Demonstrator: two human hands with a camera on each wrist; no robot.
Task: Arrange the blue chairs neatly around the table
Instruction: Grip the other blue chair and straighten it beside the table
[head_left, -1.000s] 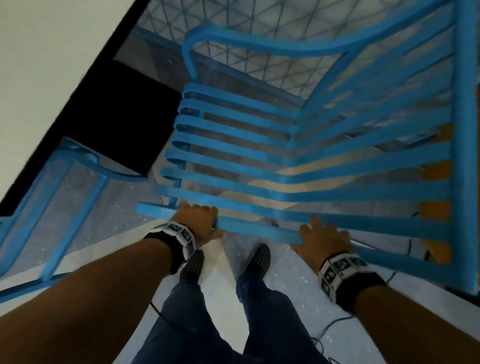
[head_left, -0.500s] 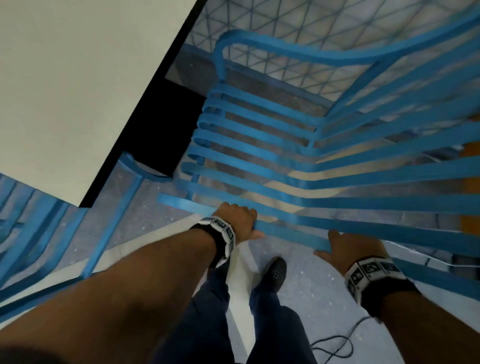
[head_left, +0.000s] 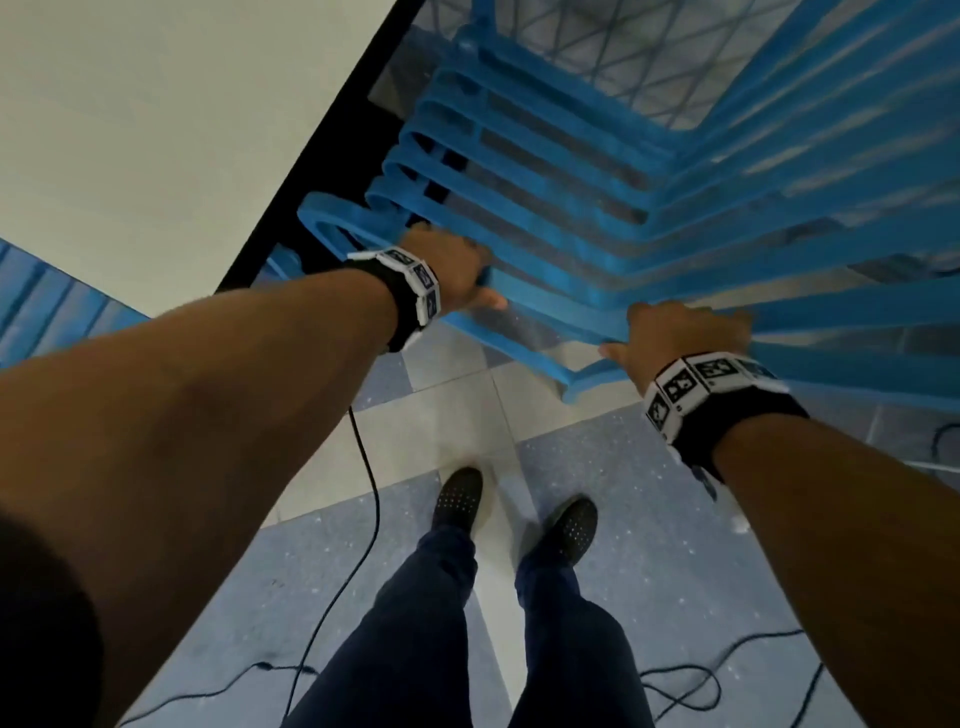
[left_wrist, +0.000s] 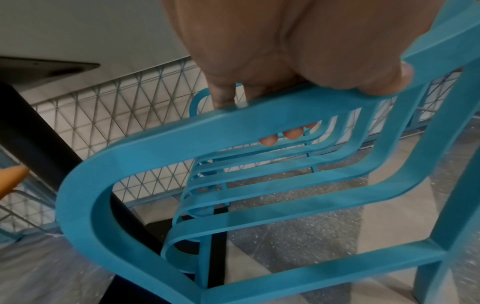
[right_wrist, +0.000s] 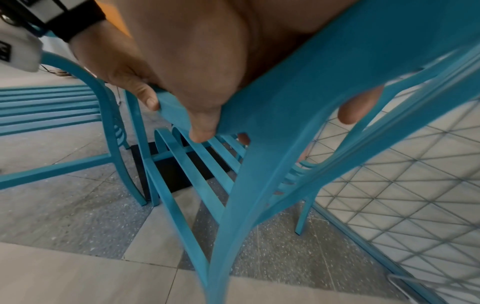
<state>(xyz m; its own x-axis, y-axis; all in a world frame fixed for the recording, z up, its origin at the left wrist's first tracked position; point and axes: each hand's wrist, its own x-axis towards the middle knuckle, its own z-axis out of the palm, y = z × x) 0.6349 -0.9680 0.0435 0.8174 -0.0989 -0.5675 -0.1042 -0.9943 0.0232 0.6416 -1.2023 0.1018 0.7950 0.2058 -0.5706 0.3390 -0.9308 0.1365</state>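
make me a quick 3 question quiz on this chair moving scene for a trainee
1. True or false: both hands grip the top rail of the same blue chair.
2. Multiple choice: what lies to the left of the held chair in the head view? A) a white table with a dark edge B) a red sofa C) a stack of boxes
3. Short answer: what runs across the floor near the person's shoes?

Key
1. True: the left hand and the right hand each curl round the top rail.
2. A
3. Thin black cables.
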